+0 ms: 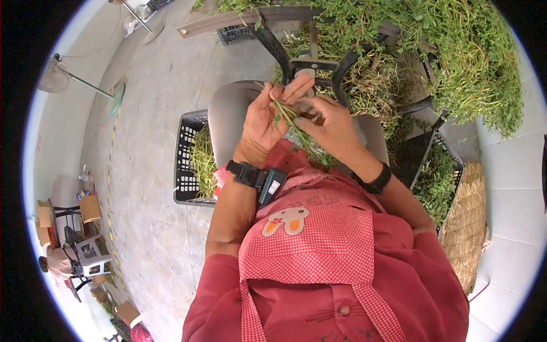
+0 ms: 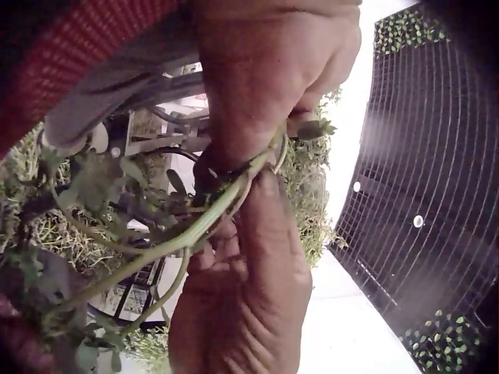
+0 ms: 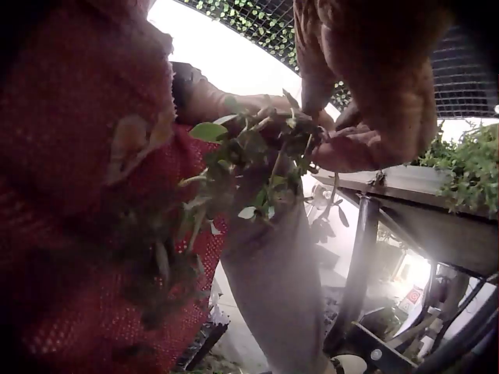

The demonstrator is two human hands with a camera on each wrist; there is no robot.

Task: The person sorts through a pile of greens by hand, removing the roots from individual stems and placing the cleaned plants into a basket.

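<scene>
I hold a bunch of stems (image 1: 289,115) up in front of my lap, between my two hands, just short of the counter (image 1: 228,24). The fingers of my left hand (image 1: 259,124) pinch it toward the far end — thumb against fingertip, palm turned up — while others stretch out straight beyond. My right hand (image 1: 337,130) comes in from the other side, thumb and fingers curled and pinching the same stems lower down, nearer to me; how each of those fingers lies I cannot tell, since they partly hide one another. The leaves (image 3: 265,156) hang from the bunch in front of my checked red apron (image 1: 307,242), which bears a rabbit patch (image 1: 286,221), and above my grey trousers (image 3: 273,273). A black strap (image 1: 245,174) with a small device sits on my left wrist, and a dark band (image 1: 379,179) on my right. Beyond my hands a big heap of greens (image 1: 461,68) covers the right part of the counter and spills over its edge, with a tangle of loose stalks (image 1: 370,85) lower down, beneath it. By my left knee stands a black crate (image 1: 184,157) with more stalks inside; on my right, leafy greens (image 1: 436,185) fill another container, just beside a straw mat (image 1: 468,214).
</scene>
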